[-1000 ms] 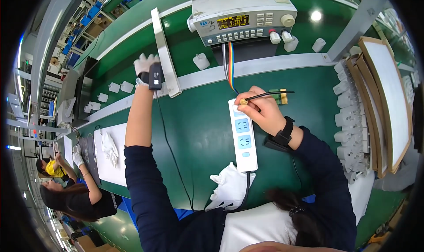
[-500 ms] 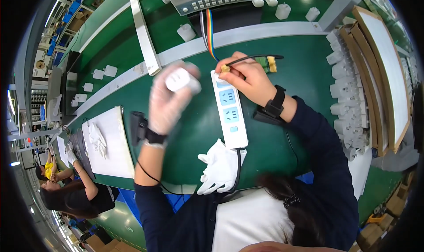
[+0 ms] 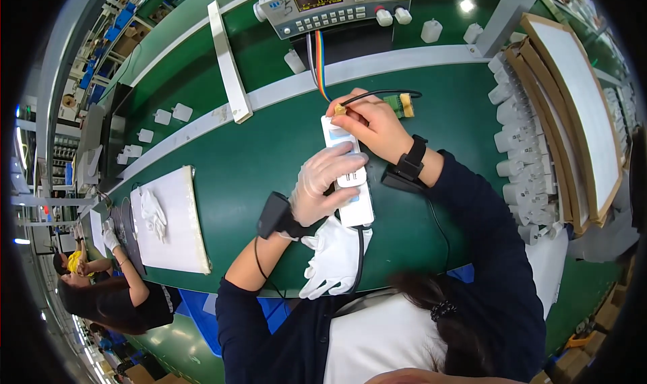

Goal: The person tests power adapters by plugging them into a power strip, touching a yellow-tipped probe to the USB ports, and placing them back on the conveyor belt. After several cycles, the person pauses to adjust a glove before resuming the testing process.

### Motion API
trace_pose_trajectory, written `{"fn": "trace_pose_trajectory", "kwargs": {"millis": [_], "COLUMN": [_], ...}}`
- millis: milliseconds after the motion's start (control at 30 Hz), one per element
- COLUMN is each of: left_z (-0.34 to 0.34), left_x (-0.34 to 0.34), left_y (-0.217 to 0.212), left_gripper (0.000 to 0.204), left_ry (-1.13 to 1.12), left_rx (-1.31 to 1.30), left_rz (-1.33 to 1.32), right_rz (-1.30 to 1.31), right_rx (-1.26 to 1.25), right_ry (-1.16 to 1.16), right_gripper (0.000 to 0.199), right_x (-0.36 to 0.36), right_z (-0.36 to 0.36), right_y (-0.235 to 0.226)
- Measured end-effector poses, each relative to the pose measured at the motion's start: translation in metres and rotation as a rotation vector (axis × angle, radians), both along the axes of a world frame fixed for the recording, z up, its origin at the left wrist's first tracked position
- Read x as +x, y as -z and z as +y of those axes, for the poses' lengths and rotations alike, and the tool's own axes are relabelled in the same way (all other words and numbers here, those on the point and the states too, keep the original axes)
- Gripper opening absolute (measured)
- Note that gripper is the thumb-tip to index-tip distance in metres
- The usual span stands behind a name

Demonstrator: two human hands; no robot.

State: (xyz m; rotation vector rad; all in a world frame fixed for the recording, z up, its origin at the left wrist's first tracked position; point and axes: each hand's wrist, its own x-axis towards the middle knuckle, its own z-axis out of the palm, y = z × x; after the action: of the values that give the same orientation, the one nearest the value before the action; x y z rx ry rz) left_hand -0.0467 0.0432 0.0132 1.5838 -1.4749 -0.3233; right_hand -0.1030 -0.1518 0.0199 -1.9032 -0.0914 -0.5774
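My left hand (image 3: 317,187), in a thin translucent glove, is closed around a white charger (image 3: 352,177) whose port side faces up. The charger sits over the sockets of a white power strip (image 3: 358,213); whether its pins are fully in is hidden. My bare right hand (image 3: 379,122) pinches a yellow connector (image 3: 340,109) on a black cable (image 3: 384,92), just above the strip's far end. Past that hand lies a small green circuit board (image 3: 397,104) with a yellow part. A white cloth glove (image 3: 335,259) rests by the strip's near end.
A bench instrument (image 3: 330,7) with a display stands at the back, a rainbow ribbon cable (image 3: 320,60) running down from it. Rows of white chargers (image 3: 515,168) line the right side beside cardboard-edged panels (image 3: 573,121). At left are a white board (image 3: 178,229) and a co-worker (image 3: 114,293).
My left hand has brought the charger right and toward me, from the air left of the strip onto its sockets. My right hand keeps its pinch on the connector. The view has shifted slightly.
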Motion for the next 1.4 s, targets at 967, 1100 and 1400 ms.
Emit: {"fn": "trace_pose_trajectory", "kwargs": {"millis": [967, 1100, 1400], "left_z": [-0.04, -0.046, -0.041], "left_x": [0.062, 0.152, 0.237], "left_y": [-0.01, -0.023, -0.031], "left_gripper": [0.048, 0.055, 0.047], "left_ry": [-0.356, -0.602, -0.634], "left_rx": [-0.389, -0.099, 0.528], "left_rz": [0.616, -0.076, -0.557], "right_rz": [0.085, 0.096, 0.098], "right_rx": [-0.187, -0.048, 0.091], "right_ry": [-0.226, -0.317, -0.406], "right_gripper": [0.008, 0.009, 0.012], "right_x": [-0.055, -0.052, -0.049], "right_z": [0.014, 0.013, 0.009], "right_y": [-0.014, -0.012, -0.007]}}
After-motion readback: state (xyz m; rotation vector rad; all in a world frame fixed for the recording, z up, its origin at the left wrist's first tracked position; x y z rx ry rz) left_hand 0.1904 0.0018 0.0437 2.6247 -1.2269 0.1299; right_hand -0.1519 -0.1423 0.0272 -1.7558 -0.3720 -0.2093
